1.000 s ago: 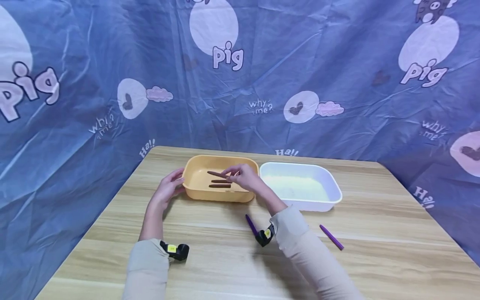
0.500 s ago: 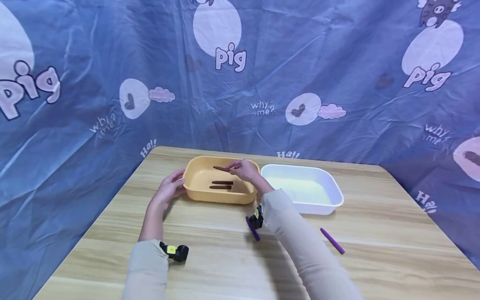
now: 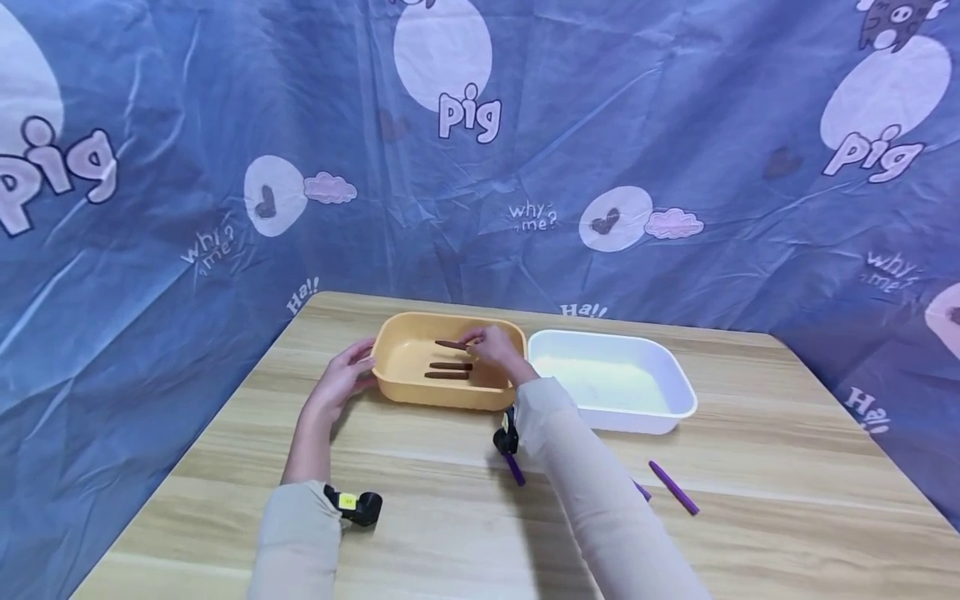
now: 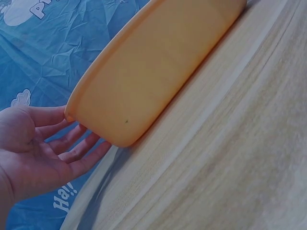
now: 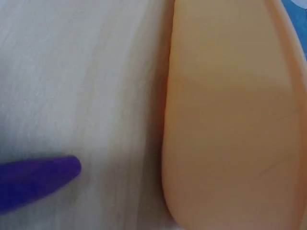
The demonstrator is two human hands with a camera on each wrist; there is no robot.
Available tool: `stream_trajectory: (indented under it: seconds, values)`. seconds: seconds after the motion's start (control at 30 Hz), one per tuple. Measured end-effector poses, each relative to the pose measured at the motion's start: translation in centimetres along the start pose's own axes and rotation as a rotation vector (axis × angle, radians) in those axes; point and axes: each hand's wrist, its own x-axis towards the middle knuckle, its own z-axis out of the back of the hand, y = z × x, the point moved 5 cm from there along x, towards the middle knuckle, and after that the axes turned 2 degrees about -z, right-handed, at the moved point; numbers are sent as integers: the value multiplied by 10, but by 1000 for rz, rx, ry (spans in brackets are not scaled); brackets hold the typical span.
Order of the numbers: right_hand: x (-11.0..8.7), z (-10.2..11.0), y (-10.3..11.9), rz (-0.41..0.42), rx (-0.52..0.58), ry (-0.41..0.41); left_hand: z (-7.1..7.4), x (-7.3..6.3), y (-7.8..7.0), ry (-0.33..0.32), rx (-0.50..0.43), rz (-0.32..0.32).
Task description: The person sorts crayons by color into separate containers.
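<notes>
My left hand (image 3: 345,379) rests against the left end of the orange-yellow bin (image 3: 442,397). In the left wrist view its mostly straight fingers touch the bin's outer wall, with the thumb at the rim. Inside the bin, my right hand (image 3: 491,343) pinches a slim brown crayon (image 3: 450,344) near its right end. Two more brown crayons, an upper crayon (image 3: 450,366) and a lower crayon (image 3: 447,376), lie side by side on the bin floor. Whether the pinched crayon touches the floor, I cannot tell. The right wrist view shows the bin's outer wall (image 5: 230,110), not the hand.
A white bin (image 3: 630,419) stands right beside the orange-yellow one. Below the right wrist lies a purple crayon (image 3: 515,470), partly covered by the wrist camera. Two others, a half-hidden purple crayon (image 3: 642,492) and a fully visible purple crayon (image 3: 673,487), lie right of the sleeve.
My right hand has moved the brown crayon toward the back of the bin, then slightly lower. The right forearm has swung left, uncovering part of a purple crayon. My left hand stays put.
</notes>
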Motion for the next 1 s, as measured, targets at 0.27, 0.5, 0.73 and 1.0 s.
stream_trajectory:
  seconds: [0.27,0.5,0.73,1.0]
  values:
    - [-32,5,27,-7,-90,-54,0,1,0,-3,4,-6]
    - [-30,4,29,-42,-116,-49,-1,0,1,-10,-2,-4]
    - [-28,3,31,-80,-115,-41,-3,1,1,-21,-15,2]
    - [-27,-2,29,-102,-158,-19,-2,0,0,-25,-3,-2]
